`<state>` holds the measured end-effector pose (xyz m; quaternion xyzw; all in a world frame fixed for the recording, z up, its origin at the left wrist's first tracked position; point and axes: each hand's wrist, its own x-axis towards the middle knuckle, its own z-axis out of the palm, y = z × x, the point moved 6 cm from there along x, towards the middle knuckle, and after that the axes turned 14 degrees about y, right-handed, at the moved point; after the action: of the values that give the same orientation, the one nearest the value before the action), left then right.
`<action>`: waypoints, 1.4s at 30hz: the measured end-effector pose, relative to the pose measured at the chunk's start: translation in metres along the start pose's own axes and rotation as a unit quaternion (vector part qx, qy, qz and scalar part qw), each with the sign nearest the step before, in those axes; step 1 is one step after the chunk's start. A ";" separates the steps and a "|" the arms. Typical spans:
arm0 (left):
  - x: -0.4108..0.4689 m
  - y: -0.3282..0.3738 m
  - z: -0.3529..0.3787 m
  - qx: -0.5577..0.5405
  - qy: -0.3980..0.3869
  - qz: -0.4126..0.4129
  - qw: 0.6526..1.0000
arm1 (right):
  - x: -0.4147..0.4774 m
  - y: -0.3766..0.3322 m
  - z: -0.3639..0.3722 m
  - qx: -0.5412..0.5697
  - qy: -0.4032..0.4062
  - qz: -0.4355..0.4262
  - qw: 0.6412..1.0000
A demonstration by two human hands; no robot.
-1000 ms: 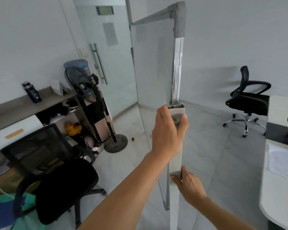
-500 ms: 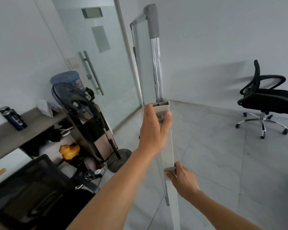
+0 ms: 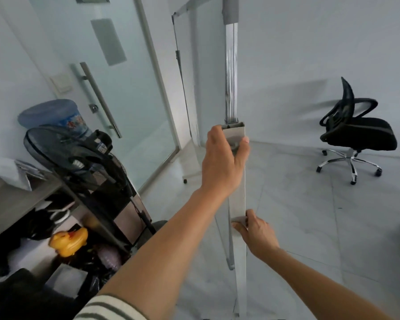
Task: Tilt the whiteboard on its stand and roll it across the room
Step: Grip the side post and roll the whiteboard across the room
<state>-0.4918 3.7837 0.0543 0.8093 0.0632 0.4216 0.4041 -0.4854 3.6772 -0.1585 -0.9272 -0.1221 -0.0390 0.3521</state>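
Observation:
The whiteboard [image 3: 207, 72] stands edge-on in front of me, its aluminium side frame running up to a grey corner cap. Its grey stand post [image 3: 238, 199] rises from the floor right before me. My left hand [image 3: 224, 162] is wrapped around the top of that post, by the round pivot knob. My right hand [image 3: 256, 234] grips the same post lower down, fingers around its near edge. A caster of the far leg [image 3: 184, 181] rests on the tiled floor near the glass door.
A frosted glass door [image 3: 116, 88] with a long bar handle is ahead on the left. A black standing fan [image 3: 79, 155], a water bottle [image 3: 53, 115] and a cluttered shelf [image 3: 14, 202] crowd the left. A black office chair [image 3: 356, 135] stands at the right. Open tiled floor [image 3: 310, 215] lies between.
The view has swung and moved forward with the board; the desk at the right has left the frame. The door and fan are closer. Both hands keep their grip on the post.

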 end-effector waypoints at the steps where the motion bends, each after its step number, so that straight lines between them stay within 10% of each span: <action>1: 0.011 -0.008 -0.001 0.000 -0.003 0.004 1.000 | 0.010 -0.007 0.007 0.003 0.000 0.008 1.000; 42: 0.203 -0.235 -0.016 -0.073 -0.055 -0.061 0.994 | 0.236 -0.113 0.165 0.022 -0.066 -0.005 0.998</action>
<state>-0.3182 4.0397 0.0215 0.7945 0.0592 0.3541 0.4897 -0.2877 3.9148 -0.1720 -0.9193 -0.1506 0.0234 0.3629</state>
